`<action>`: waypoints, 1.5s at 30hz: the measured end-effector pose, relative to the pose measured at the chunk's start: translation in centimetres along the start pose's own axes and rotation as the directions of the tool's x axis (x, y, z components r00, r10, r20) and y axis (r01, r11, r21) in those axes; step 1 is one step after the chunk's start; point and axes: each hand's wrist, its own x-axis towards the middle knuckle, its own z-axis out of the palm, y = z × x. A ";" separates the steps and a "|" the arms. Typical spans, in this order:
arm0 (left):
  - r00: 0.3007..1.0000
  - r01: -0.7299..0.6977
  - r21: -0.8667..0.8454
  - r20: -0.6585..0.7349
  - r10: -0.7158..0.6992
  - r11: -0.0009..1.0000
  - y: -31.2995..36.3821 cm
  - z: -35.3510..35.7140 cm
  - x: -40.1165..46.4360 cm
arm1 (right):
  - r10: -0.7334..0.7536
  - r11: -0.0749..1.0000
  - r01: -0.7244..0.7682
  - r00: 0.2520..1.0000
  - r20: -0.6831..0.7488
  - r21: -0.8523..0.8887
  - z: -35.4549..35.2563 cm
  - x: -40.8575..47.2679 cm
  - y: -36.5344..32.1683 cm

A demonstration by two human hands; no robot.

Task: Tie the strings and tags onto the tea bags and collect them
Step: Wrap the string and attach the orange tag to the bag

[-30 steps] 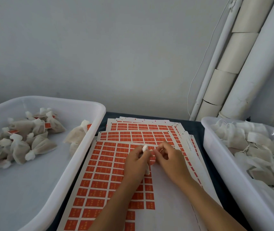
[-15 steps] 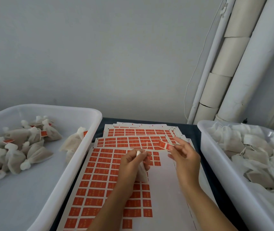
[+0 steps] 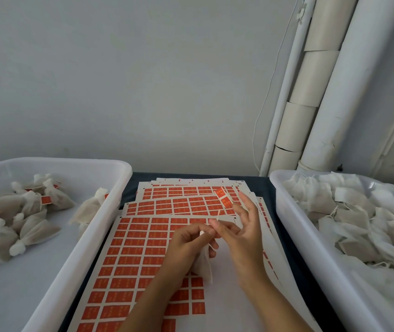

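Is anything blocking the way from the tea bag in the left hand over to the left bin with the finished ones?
Nothing visible does. The tea bag hangs from the left hand above the label sheets; only the left bin's raised near wall lies between, to be lifted over.

We see the left hand (image 3: 190, 243) gripping a tea bag (image 3: 203, 264) by its gathered top, the bag hanging below the fist. The right hand (image 3: 244, 236) pinches the string (image 3: 218, 215) beside it, an orange tag (image 3: 223, 198) stuck near its raised fingertips. Both hands are above stacked tag sheets (image 3: 143, 248). A left tray (image 3: 76, 259) holds tagged bags; a right tray (image 3: 311, 255) holds untagged ones.
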 end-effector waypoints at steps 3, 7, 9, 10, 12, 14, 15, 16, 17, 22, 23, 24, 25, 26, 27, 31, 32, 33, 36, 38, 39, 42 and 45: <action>1.000 0.006 0.040 -0.007 -0.006 0.999 -0.2 0.1 0.1 | -0.018 1.000 0.018 0.999 -0.029 -0.015 -0.4 0.1 0.1; 1.000 0.000 0.052 -0.029 0.001 0.999 0.0 0.1 0.1 | -0.028 1.000 0.028 0.997 -0.069 -0.014 -0.9 0.2 -0.2; 1.000 -0.024 0.016 -0.011 0.024 1.000 0.1 0.1 0.1 | -0.034 0.999 0.033 0.997 -0.069 -0.015 -1.0 0.1 -0.3; 0.999 -0.036 0.000 0.002 0.036 0.999 0.1 0.1 0.0 | -0.039 0.999 0.038 0.997 -0.067 -0.015 -0.9 0.1 -0.4; 0.998 -0.059 -0.001 0.025 0.059 0.998 0.1 0.0 -0.1 | -0.049 0.999 0.048 0.996 -0.069 -0.014 -0.9 0.0 -0.4; 0.997 -0.075 -0.003 0.029 0.075 0.997 0.1 -0.1 -0.1 | -0.057 0.998 0.057 0.995 -0.077 -0.005 -0.9 0.0 -0.5; 0.996 -0.079 -0.012 0.031 0.079 0.997 0.1 -0.1 -0.1 | -0.060 0.998 0.060 0.995 -0.078 0.002 -0.9 0.0 -0.5; 0.996 -0.080 -0.024 0.039 0.081 0.997 0.1 -0.1 -0.1 | -0.061 0.998 0.061 0.995 -0.076 0.004 -0.9 0.1 -0.5; 0.996 -0.077 -0.035 0.053 0.078 0.996 0.1 -0.1 -0.1 | -0.061 0.998 0.061 0.996 -0.072 -0.001 -0.9 0.1 -0.5; 0.997 -0.042 -0.004 0.068 0.042 0.999 -0.2 0.1 0.1 | -0.066 0.998 0.066 0.997 -0.050 -0.010 -1.0 0.0 -0.4; 0.998 -0.030 0.005 0.053 0.029 1.000 -0.2 0.1 0.1 | -0.063 0.998 0.063 0.997 -0.054 -0.010 -1.0 0.0 -0.4; 0.999 -0.016 0.009 0.035 0.015 1.000 -0.3 0.1 0.1 | -0.060 0.998 0.060 0.996 -0.063 -0.009 -1.1 0.0 -0.4; 1.000 0.000 0.007 0.018 0.000 1.000 -0.3 0.1 0.1 | -0.058 0.998 0.058 0.995 -0.078 -0.005 -1.1 0.0 -0.4; 1.000 0.012 0.000 0.002 -0.012 1.000 -0.2 0.1 0.1 | -0.057 0.998 0.057 0.994 -0.097 0.002 -1.2 0.0 -0.5; 1.000 0.020 -0.005 -0.013 -0.020 1.000 -0.2 0.1 0.0 | -0.056 0.998 0.057 0.991 -0.118 0.003 -1.3 0.0 -0.6; 0.998 0.033 -0.007 -0.052 -0.033 0.999 -0.1 0.1 0.0 | -0.012 0.999 0.017 0.986 -0.168 0.032 -2.1 0.0 -0.8; 0.998 0.032 -0.006 -0.056 -0.032 0.999 -0.1 0.2 -0.1 | 0.011 0.999 -0.002 0.987 -0.161 0.051 -2.2 0.0 -0.8; 0.998 0.031 -0.005 -0.062 -0.032 0.999 0.0 0.2 -0.1 | 0.029 0.998 -0.021 0.988 -0.149 0.056 -2.3 0.0 -0.7; 0.994 0.040 -0.011 -0.098 -0.041 0.999 0.0 0.3 0.0 | 0.069 0.997 -0.067 0.991 -0.112 0.021 -2.2 -0.1 -0.3; 0.993 0.046 -0.011 -0.110 -0.047 0.999 -0.1 0.3 0.0 | 0.084 0.996 -0.085 0.991 -0.100 -0.004 -2.1 -0.1 -0.1; 0.992 0.049 -0.008 -0.112 -0.050 0.999 -0.1 0.3 0.0 | 0.076 0.997 -0.078 0.992 -0.100 -0.015 -2.1 0.0 0.0; 0.990 0.059 -0.020 -0.128 -0.061 0.998 0.0 0.4 0.0 | 0.028 0.999 -0.031 0.995 -0.091 -0.038 -2.1 0.1 -0.1; 0.991 0.052 -0.019 -0.126 -0.054 0.998 0.1 0.4 -0.1 | 0.012 0.996 -0.016 0.999 -0.040 -0.087 -2.1 0.0 -0.2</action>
